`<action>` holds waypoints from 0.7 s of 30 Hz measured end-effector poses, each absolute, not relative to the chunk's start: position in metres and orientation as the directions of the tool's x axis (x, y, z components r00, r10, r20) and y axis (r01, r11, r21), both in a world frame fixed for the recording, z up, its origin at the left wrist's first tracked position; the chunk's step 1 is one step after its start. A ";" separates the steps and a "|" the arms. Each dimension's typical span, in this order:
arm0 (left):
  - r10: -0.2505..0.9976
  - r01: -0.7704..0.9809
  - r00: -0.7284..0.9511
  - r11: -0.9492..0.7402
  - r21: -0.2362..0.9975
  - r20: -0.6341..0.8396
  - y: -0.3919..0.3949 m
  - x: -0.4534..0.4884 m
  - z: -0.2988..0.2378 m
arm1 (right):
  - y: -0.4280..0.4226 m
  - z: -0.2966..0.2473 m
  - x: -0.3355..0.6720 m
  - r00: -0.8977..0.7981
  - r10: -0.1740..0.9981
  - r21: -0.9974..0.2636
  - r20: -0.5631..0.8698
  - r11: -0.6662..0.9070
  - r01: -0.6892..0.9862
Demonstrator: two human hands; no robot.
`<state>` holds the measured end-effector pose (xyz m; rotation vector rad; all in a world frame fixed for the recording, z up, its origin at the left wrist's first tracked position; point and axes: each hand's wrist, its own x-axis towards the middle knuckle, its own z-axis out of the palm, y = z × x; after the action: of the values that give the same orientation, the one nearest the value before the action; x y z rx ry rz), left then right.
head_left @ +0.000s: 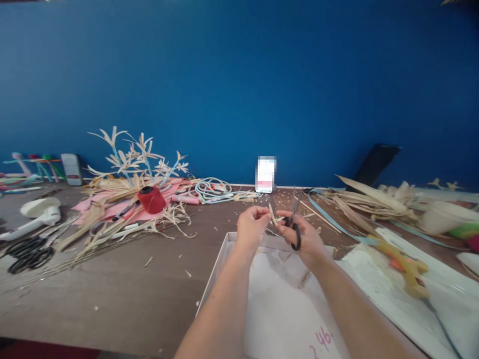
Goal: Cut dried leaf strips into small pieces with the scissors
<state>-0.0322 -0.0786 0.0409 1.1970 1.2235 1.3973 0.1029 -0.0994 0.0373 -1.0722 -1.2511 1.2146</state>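
Between the fingertips of my left hand (252, 227) is a small pale strip of dried husk (273, 213), held upright. Black-handled scissors (295, 234) sit in my right hand (305, 242), blades pointing up and away. The fingertips of my right hand come close to the lower end of the strip; whether they touch it I cannot tell. Both hands are above the far end of a shallow white box (284, 304), which has pink writing and a few scraps inside. My forearms hide part of its sides.
Left stand husk flowers (144, 154), a red thread spool (151, 199), more black scissors (32, 254) and a coil of pale blue cord (213, 190). A lit phone (265, 174) leans on the blue wall. At right lie a yellow glue gun (406, 267) and dried husks (377, 197).
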 end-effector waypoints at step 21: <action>0.994 -0.188 0.076 0.091 0.978 -0.078 -0.084 -0.027 0.046 | -0.095 0.033 0.105 -0.030 0.990 -0.991 0.136 0.136 0.000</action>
<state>-0.0266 -0.0838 0.0460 1.0382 1.0574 1.1825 0.1046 -0.0947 0.0330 -1.0954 -1.2939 1.1281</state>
